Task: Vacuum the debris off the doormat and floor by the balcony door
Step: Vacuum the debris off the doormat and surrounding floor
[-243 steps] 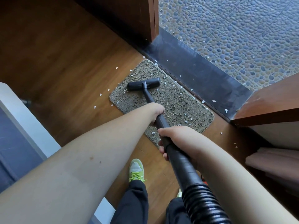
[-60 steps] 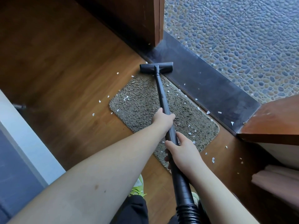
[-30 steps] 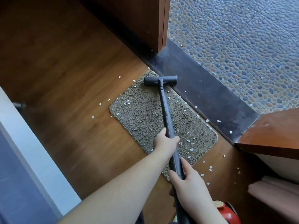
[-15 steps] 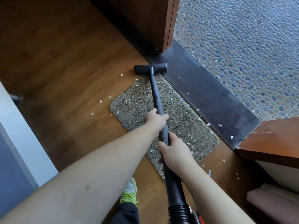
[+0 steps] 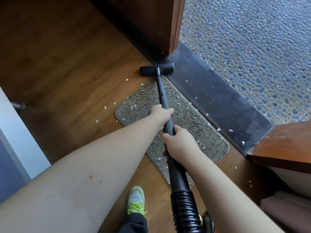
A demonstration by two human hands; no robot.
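Here the left hand (image 5: 159, 115) is curled around the black vacuum tube (image 5: 164, 101), with its fingers wrapped over the top. Just behind it, the right hand (image 5: 179, 143) grips the same tube lower down, thumb on the near side and fingers hidden under it. The two hands are close but not touching.

The tube runs away from the hands to the flat black vacuum head (image 5: 156, 69). The head sits on the wood floor (image 5: 67, 73) just past the far end of the doormat (image 5: 193, 125), right beside the dark door sill (image 5: 218, 101) and the wooden door frame (image 5: 174, 26). Behind the right hand the tube joins a ribbed black hose (image 5: 184, 211).

The brown doormat lies along the sill, under the tube and the hands. Little white bits of debris (image 5: 133, 107) are scattered on the mat, on the floor to its left and right, and on the sill. Past the sill is the pebble balcony floor (image 5: 252, 39).

Down low a green shoe (image 5: 136, 201) stands on the wood floor.
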